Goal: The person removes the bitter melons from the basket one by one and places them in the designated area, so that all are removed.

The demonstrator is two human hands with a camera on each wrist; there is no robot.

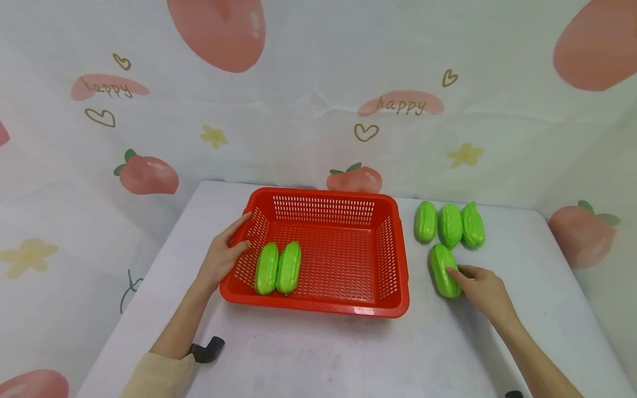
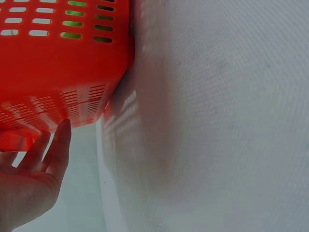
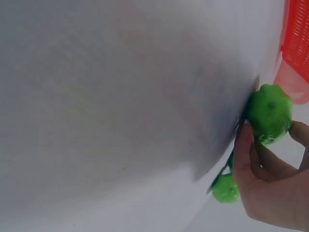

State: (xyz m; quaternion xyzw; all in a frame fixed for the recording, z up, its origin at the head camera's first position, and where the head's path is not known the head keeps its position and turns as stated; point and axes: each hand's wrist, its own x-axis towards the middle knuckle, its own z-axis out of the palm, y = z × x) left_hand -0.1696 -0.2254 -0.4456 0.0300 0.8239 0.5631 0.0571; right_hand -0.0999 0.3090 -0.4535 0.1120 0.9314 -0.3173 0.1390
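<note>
My left hand [image 1: 222,258] grips the left rim of the red plastic basket [image 1: 318,305]. In the left wrist view, fingers of that hand [image 2: 36,179] lie against the outside of the basket wall [image 2: 58,63]. Two green bitter melons, one at the wall side [image 1: 267,269] and one beside it [image 1: 289,268], lie inside at the left. To the right of the basket, my right hand [image 1: 485,293] pinches another green bitter melon [image 1: 444,272] between thumb and fingers. The right wrist view shows this bitter melon [image 3: 270,113] end-on, close to the tabletop.
Three more bitter melons, a left one [image 1: 426,222], a middle one [image 1: 450,225] and a right one [image 1: 473,225], lie side by side at the table's back right. A black bent piece [image 1: 208,350] is by the left forearm. A printed cloth [image 1: 308,110] hangs behind the white table [image 1: 318,359].
</note>
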